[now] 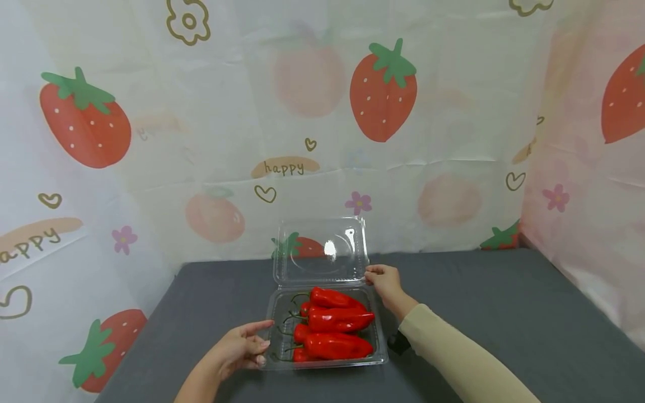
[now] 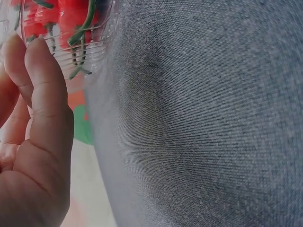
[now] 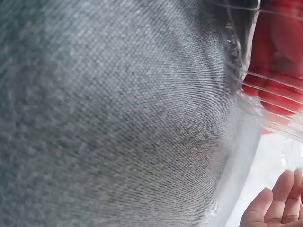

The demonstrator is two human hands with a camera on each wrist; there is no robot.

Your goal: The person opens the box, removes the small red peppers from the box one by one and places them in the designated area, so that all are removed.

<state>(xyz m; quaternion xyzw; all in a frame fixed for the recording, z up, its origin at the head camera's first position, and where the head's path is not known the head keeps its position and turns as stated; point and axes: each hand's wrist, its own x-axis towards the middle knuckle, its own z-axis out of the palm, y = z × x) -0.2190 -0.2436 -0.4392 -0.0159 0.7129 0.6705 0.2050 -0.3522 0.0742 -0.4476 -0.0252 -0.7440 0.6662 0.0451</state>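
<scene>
A clear plastic clamshell container (image 1: 322,365) lies with its base on the grey cloth and its lid (image 1: 302,277) raised at the back. Several glossy red peppers (image 1: 340,319) with thin green stems lie in the base, stems to the left. At the base's left side is my left hand (image 1: 233,351), fingers extended and touching the rim; the left wrist view shows its fingertips (image 2: 40,47) against the clear wall. My right hand (image 1: 387,285) pinches the lid's right edge near the hinge. In the right wrist view, its fingers (image 3: 281,194) show only partly.
Grey cloth (image 1: 468,313) covers the table on both sides of the container. Behind stands a pale backdrop (image 1: 453,112) printed with strawberries, and it turns forward along the right and left. A dark wrist strap (image 1: 398,342) shows beneath the right sleeve.
</scene>
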